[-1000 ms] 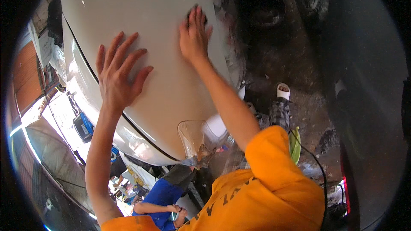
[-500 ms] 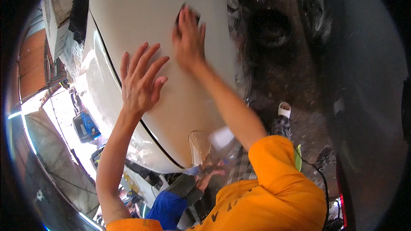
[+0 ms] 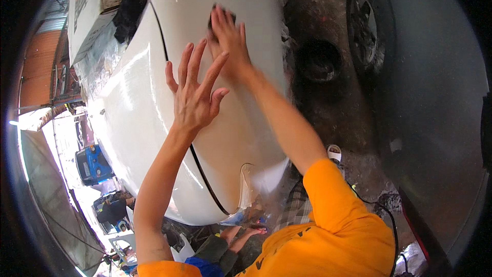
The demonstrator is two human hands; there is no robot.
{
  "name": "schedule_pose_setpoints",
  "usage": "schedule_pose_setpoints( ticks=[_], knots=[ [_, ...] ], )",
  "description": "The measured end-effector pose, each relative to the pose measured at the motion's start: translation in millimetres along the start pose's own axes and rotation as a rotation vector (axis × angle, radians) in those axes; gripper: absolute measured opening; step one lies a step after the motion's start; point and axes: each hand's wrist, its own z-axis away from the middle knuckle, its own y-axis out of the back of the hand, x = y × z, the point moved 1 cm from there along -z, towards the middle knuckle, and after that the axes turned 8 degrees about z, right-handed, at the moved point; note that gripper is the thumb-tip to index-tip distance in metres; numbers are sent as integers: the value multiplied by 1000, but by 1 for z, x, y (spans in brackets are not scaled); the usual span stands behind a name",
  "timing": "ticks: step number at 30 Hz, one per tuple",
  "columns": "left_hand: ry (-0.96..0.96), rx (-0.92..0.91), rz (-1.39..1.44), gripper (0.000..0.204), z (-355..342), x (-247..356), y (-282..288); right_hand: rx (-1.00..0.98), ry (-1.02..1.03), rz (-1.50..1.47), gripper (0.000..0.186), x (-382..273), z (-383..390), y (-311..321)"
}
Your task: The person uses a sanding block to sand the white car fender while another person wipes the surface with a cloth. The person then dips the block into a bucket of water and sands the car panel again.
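A pale white car body panel [image 3: 256,123] spreads out beneath both arms, with a dark seam [image 3: 199,166] running along it. My right hand [image 3: 229,46] lies on the panel, arm stretched forward, fingers flat over a small dark pad [image 3: 233,18]. Only the pad's edges show past the fingers; the hand is slightly blurred. Closer to me and a little left, my left hand [image 3: 193,100] is spread, palm down, over the panel beside the seam. It holds nothing; whether it touches the surface I cannot tell.
Right of the panel, a round black tub [image 3: 319,60] stands on the dark floor. Beyond it is a dark vehicle with a wheel [image 3: 366,25]. A cardboard box [image 3: 95,15] sits at far left. Another person's legs [image 3: 241,238] show below; a black cable [image 3: 382,206] hangs at right.
The view has shifted, so the panel sits differently in the picture. My left hand now appears closer to my right hand. The right hand stays on the dark pad, moving slightly.
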Motion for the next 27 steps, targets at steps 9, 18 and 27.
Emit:
schedule_pose_setpoints(
  ticks=[9, 18, 27],
  knots=[
    [107, -14, -8, 59, 2, -7, 8, -234, -55, -48, 76, -39, 183, 25],
    [125, 4, -312, 68, -172, -125, 9, -208, -257, -123, 83, -19, 98, 7],
    [138, 253, -113, 63, -274, -162, 10, 59, -144, -46, 67, 104, -227, -17]
  ],
)
